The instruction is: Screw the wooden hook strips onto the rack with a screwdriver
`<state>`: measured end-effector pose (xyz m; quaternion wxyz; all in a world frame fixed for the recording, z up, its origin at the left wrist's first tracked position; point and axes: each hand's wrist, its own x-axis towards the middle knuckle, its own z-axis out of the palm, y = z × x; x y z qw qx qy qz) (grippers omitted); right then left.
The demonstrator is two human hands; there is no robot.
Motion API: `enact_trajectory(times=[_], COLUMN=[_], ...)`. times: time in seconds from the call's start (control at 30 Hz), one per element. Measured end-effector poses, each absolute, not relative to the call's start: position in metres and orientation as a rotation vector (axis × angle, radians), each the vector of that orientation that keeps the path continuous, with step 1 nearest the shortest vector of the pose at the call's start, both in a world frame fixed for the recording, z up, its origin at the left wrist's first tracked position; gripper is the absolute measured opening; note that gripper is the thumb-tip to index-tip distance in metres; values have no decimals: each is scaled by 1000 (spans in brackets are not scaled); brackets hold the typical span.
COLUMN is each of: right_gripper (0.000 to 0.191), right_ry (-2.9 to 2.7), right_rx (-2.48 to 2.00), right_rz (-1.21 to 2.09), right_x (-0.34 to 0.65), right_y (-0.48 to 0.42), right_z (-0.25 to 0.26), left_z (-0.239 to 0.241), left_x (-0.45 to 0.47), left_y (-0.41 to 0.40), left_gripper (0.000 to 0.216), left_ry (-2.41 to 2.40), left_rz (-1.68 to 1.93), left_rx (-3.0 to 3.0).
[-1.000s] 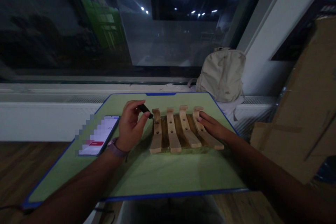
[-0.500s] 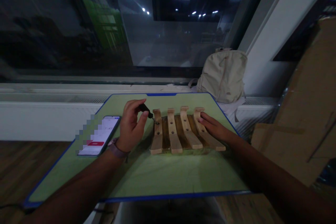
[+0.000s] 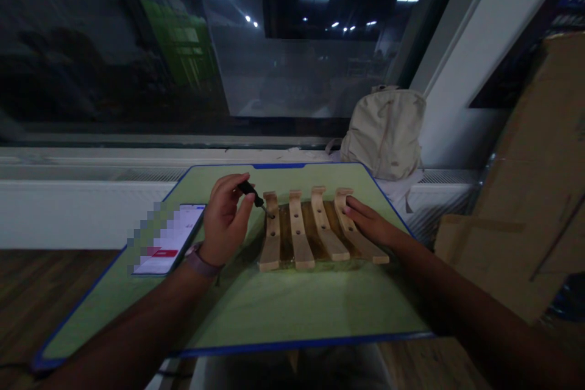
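Observation:
My left hand (image 3: 227, 210) is closed around a small screwdriver (image 3: 250, 192) with a black handle. The metal tip slants down to the upper screw hole of the leftmost wooden hook (image 3: 271, 228). Several such curved, pale wooden hooks stand side by side on a brown board (image 3: 286, 237), forming a hook rack that lies on the table. Each hook shows two dark holes, though whether screws sit in them is too small to tell. At the right end my right hand (image 3: 369, 220) grips the rack by the rightmost hook (image 3: 343, 202); some of its fingers are hidden.
Left of my left hand, a phone (image 3: 176, 237) with a lit screen rests on the green, blue-edged table (image 3: 297, 311). Beyond the table, a beige backpack (image 3: 386, 131) sits on the sill by a dark window. Large cardboard (image 3: 516, 195) stands at the right.
My view has shifted slightly, so everything sits a little further left. Both hands keep their holds, and the screwdriver tip stays at the same hole.

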<state>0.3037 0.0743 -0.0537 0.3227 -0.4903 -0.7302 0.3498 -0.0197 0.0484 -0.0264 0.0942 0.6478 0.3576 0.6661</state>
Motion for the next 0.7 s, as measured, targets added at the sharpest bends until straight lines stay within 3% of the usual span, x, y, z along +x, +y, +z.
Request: enact_trajectory(times=[0.4, 0.6, 0.7], right_gripper=[37, 38, 39], right_ry=[-1924, -1928, -1925], right_rx=[-1298, -1283, -1243], right_rz=[909, 905, 916], right_x=[303, 305, 304], right_y=[72, 76, 75], right_z=[-51, -56, -55], left_z=[-26, -23, -26], left_x=[-18, -22, -21], left_y=[45, 47, 48], left_gripper=[35, 27, 35], left_ry=[964, 1154, 1040], left_rz=[1861, 1965, 1913], left_rx=[1945, 2036, 1932])
